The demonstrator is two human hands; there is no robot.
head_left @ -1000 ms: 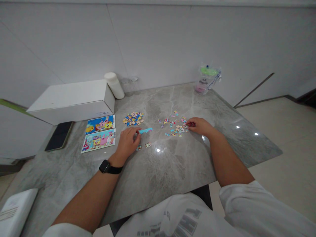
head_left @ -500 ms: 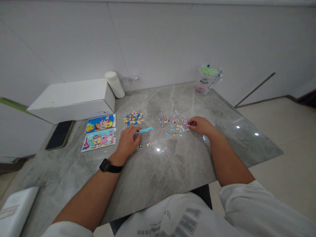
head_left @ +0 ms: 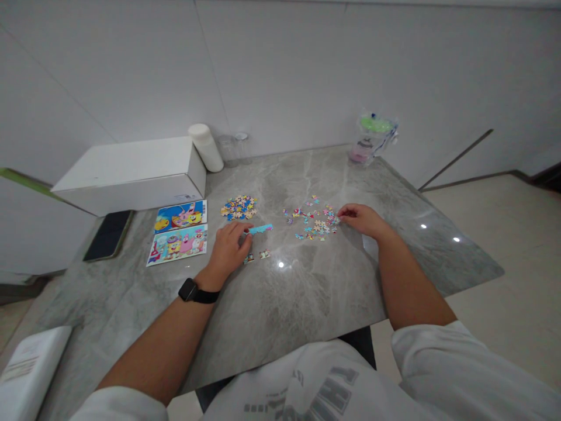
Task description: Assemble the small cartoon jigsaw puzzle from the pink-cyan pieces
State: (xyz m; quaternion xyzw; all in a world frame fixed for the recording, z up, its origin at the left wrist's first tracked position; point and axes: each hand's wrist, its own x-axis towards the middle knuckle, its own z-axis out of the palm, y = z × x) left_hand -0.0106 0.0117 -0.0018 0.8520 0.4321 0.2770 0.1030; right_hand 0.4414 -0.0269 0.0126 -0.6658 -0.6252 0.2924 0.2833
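Observation:
My left hand rests on the grey table at the left end of a joined blue puzzle strip, fingers bent and spread around it. Two small joined bits, one a puzzle piece, lie just below that hand. At the right edge of the loose pastel puzzle pieces is my right hand, its fingertips pinched; whatever they hold is too small to make out. A heap of blue and yellow pieces lies beyond my left hand. Two cartoon picture cards lie to the left.
A long white box, a white bottle and clear glasses stand along the wall. A phone lies at the left. Near the back right is a bagged cup with a green lid. A white packet sits front left.
The view has shifted slightly. My right hand has moved a little away from the pastel pieces, fingertips still together. My left hand stays at the blue strip.

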